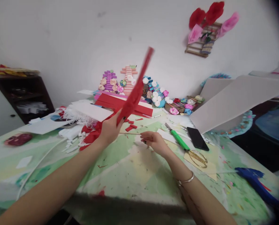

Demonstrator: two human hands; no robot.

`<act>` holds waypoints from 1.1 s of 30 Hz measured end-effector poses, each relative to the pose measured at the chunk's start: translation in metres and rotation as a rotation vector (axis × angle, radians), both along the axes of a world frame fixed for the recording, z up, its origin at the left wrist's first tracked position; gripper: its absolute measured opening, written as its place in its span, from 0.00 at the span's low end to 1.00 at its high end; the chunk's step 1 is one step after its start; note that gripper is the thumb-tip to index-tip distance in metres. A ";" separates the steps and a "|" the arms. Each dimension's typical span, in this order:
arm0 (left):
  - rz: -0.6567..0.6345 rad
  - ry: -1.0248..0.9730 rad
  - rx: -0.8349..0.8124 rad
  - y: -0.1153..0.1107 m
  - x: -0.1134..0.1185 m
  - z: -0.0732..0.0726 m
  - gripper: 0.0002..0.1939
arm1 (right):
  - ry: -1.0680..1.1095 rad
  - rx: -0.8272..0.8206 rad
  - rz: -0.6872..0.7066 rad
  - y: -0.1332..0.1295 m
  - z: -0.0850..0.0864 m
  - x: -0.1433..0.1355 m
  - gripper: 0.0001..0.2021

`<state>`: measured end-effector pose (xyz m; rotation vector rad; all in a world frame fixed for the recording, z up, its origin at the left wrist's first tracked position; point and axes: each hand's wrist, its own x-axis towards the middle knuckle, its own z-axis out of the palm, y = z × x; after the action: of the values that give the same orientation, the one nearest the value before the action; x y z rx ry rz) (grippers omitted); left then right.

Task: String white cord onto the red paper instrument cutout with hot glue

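My left hand [110,128] is closed around the lower end of a long red strip [135,93]. Paper or felt, I cannot tell which; it tilts up and to the right, its top blurred. To the right, my right hand [154,142] hovers low over the table with its fingers loosely apart, a bracelet on the wrist. A thin brownish stick [130,133] runs between the two hands and meets the right fingertips; whether they grip it is unclear. Small red scraps [131,127] lie just beyond, and flat red sheets [111,101] are stacked behind the strip.
On the right are green-handled scissors [180,139], a black phone [197,138], a blue glue gun [256,184] and a leaning grey board [237,97]. White sheets [92,110] and tangled string [77,117] pile up left. Flower-decorated crafts [130,79] line the wall; a cable [41,161] crosses the table.
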<state>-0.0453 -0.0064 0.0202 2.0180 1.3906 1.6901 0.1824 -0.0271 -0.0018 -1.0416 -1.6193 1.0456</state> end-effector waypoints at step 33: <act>-0.039 0.529 0.127 0.036 -0.003 -0.031 0.78 | 0.751 0.231 -0.217 -0.007 0.041 0.025 0.12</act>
<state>-0.0482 0.0299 -0.0104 2.6799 1.3900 1.3059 0.2075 -0.0337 0.0393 -0.5480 -0.9592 0.9208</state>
